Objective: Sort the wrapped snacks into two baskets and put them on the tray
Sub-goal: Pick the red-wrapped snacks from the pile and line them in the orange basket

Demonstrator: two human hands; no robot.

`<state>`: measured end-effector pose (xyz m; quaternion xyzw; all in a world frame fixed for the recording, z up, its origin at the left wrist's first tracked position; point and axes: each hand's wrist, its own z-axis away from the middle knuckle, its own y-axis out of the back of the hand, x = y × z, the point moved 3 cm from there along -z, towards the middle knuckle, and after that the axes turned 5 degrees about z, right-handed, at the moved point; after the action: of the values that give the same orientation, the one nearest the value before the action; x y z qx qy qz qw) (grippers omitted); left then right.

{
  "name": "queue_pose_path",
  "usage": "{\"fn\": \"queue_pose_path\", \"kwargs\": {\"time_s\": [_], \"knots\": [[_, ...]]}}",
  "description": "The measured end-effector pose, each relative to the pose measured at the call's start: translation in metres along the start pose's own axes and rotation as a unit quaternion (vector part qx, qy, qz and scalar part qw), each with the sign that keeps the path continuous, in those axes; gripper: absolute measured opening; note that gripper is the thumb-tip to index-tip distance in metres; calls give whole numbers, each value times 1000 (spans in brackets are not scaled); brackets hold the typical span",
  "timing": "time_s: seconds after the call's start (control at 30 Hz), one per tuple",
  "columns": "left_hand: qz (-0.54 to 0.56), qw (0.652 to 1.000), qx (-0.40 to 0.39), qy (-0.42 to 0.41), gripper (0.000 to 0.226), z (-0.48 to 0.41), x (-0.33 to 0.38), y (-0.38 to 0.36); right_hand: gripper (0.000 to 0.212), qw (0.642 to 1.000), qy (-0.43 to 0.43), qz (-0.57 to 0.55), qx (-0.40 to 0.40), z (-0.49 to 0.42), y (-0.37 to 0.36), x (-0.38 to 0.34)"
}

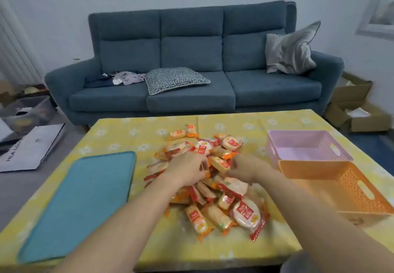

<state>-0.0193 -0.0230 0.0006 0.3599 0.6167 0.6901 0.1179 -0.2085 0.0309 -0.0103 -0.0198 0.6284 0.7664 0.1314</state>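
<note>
I see a table [128, 136] in yellow flowered cloth, with a blue sofa [191, 48] behind the snack pile [223, 189]. Tray [81, 198] is left of the pile. Pink basket [275, 144] and orange basket [309, 170] are right of it. All visible snacks are on the cloth. Left hand [187, 168] and right hand [245, 167] curl onto the pile top; can't tell if they're pinching anything.

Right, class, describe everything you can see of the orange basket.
The orange basket is rectangular and open-topped and looks like plastic. Its walls are pierced in a fine lattice, and the right wall has an oval handle slot. It stands upright at the right of the table, on the yellow flowered cloth, just nearer the camera than the pink basket, which it seems to touch. No snack shows inside it.
</note>
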Motion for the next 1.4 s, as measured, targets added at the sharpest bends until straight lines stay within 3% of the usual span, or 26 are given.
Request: {"fn": "queue_pose_path", "kwargs": {"time_s": [0.1,0.17,0.23,0.3,0.47,0.53,0.63,0.73,0.87,0.97,1.07,1.1,1.13,1.17,1.2,1.27,1.33,1.4], "knots": [[-62,997,-40,-38,20,-4,-2,-48,58,997,-11,39,-63,-5,-51,12],[-96,992,-77,-40,37,-3,-7,-73,77,998,-33,40,-32,-5,-74,19],[-135,984,-110,-41,61,-3,-17,-88,82,998,-33,45,18,-12,-82,23],[-162,979,-115,-51,68,-3,-23,-96,68,999,-31,21,40,-19,-79,26],[-124,989,-54,-62,47,-15,-28,-90,20,994,-29,-81,65,-22,-48,31],[-70,995,-48,-43,43,-18,-33,-87,12,986,-29,-145,71,-21,-43,31],[61,998,-33,-2,30,-17,-44,-81,30,974,-28,-212,71,-22,-40,30],[223,974,28,11,20,-15,-49,-74,17,961,-71,-254,86,-28,-45,37],[423,901,95,13,18,-18,-37,-64,21,907,-47,-405,107,-31,-42,30],[466,878,108,29,34,-22,-29,-60,29,844,17,-536,15,-26,-38,11],[499,861,94,30,46,-19,-28,-58,23,778,-21,-627,-37,-20,-35,9],[492,865,90,29,45,-16,-29,-58,20,804,-46,-593,-12,-17,-35,16],[487,868,89,33,45,-13,-32,-59,15,871,-56,-487,27,-15,-34,25],[486,869,87,47,47,-8,-36,-59,11,943,-59,-324,54,-10,-33,35],[488,866,83,66,53,-5,-42,-59,19,984,-59,-158,54,-6,-35,42],[484,865,72,112,69,4,-53,-57,47,997,-65,29,-34,10,-53,47],[496,853,69,144,83,14,-63,-51,73,987,-81,79,-118,25,-76,42],[536,823,70,175,79,23,-71,-44,78,981,-89,118,-126,31,-92,34]]}}
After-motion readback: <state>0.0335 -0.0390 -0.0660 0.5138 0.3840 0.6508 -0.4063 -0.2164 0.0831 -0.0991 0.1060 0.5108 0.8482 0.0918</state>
